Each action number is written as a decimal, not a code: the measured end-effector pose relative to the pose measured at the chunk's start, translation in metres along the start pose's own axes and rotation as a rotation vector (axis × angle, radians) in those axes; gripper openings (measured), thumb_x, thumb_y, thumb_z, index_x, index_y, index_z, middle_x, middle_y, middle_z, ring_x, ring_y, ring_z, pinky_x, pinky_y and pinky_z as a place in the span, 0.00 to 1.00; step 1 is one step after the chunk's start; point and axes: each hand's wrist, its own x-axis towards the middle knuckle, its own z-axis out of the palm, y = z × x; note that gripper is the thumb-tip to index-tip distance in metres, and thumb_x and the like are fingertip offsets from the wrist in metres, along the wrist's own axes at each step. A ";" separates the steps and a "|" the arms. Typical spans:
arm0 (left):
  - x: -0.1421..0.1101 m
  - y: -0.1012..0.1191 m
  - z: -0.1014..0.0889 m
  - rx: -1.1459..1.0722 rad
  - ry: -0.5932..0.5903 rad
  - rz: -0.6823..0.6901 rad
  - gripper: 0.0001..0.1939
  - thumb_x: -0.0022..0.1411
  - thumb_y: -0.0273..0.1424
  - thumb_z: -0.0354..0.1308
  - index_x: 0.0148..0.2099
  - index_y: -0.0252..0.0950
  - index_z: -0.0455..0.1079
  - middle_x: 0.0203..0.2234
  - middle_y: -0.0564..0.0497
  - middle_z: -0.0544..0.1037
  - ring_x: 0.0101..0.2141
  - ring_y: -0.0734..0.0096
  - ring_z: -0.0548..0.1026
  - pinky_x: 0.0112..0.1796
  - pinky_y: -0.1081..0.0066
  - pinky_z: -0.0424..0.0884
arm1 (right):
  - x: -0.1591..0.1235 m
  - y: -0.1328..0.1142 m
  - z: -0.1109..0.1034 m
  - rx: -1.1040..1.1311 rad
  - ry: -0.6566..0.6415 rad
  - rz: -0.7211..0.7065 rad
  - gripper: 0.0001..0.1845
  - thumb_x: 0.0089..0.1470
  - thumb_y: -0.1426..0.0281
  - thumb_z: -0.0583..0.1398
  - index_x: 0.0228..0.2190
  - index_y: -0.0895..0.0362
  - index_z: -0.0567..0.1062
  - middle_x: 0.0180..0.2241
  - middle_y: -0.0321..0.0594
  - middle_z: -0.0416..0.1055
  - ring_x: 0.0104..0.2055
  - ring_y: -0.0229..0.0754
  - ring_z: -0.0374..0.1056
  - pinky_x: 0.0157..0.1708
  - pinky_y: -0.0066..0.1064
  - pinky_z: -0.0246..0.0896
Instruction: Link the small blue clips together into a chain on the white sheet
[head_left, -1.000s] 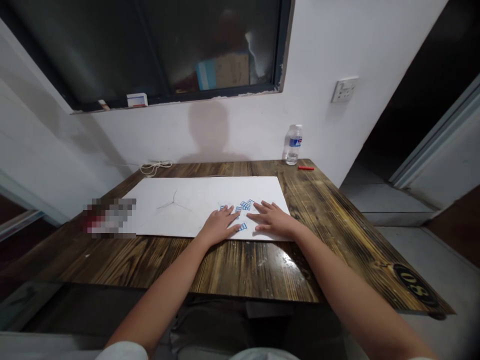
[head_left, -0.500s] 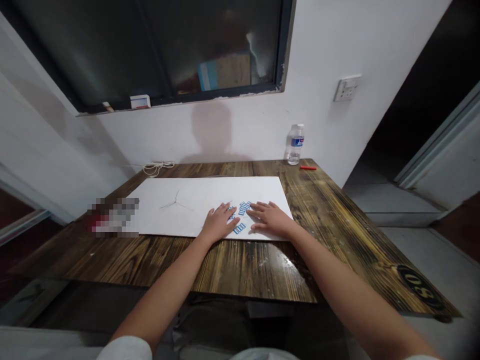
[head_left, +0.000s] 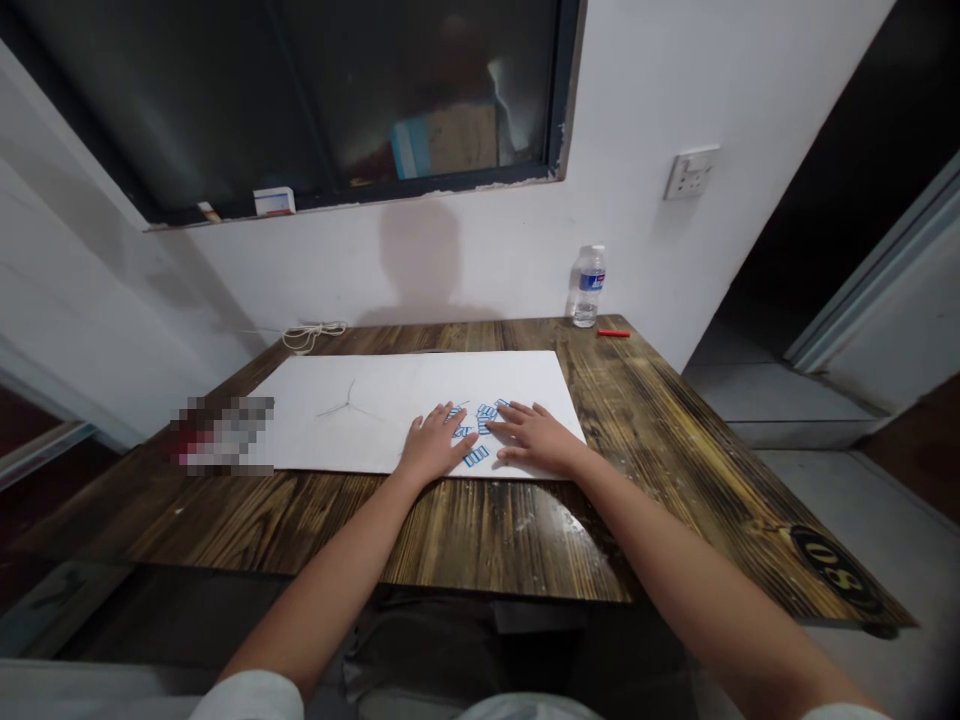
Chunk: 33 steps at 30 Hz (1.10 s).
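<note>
Blue paper clips (head_left: 486, 420) are gathered on a white board (head_left: 352, 410) atop a wooden table (head_left: 480, 535), between the left hand (head_left: 435, 447) and right hand (head_left: 538, 440); both hands are laid flat, fingers spread apart; no clip is seen gripped.

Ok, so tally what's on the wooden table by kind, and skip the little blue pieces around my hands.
White sheet of board: 1
Plastic water bottle: 1
Coil of white cord: 1
Red stick: 1
Blurred-out object, kind unclear: 1
Total: 5
</note>
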 end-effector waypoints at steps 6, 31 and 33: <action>-0.001 0.000 -0.005 -0.008 0.063 -0.017 0.32 0.63 0.51 0.39 0.65 0.45 0.52 0.65 0.46 0.48 0.63 0.53 0.48 0.57 0.50 0.47 | -0.003 0.004 -0.006 -0.014 0.106 0.191 0.41 0.54 0.43 0.46 0.64 0.46 0.45 0.66 0.45 0.38 0.67 0.57 0.34 0.60 0.54 0.37; 0.002 -0.005 -0.004 -0.018 -0.063 0.123 0.29 0.64 0.52 0.37 0.65 0.51 0.51 0.65 0.51 0.51 0.63 0.56 0.49 0.57 0.50 0.48 | -0.005 0.003 0.000 0.045 -0.041 0.061 0.38 0.53 0.41 0.46 0.61 0.40 0.52 0.66 0.38 0.38 0.67 0.60 0.33 0.58 0.62 0.32; 0.002 -0.005 -0.003 -0.007 -0.057 0.106 0.30 0.64 0.52 0.37 0.65 0.52 0.48 0.66 0.50 0.47 0.64 0.55 0.46 0.57 0.48 0.47 | -0.005 0.003 -0.001 0.040 -0.031 0.071 0.38 0.52 0.41 0.47 0.61 0.39 0.51 0.67 0.37 0.37 0.67 0.61 0.33 0.58 0.63 0.32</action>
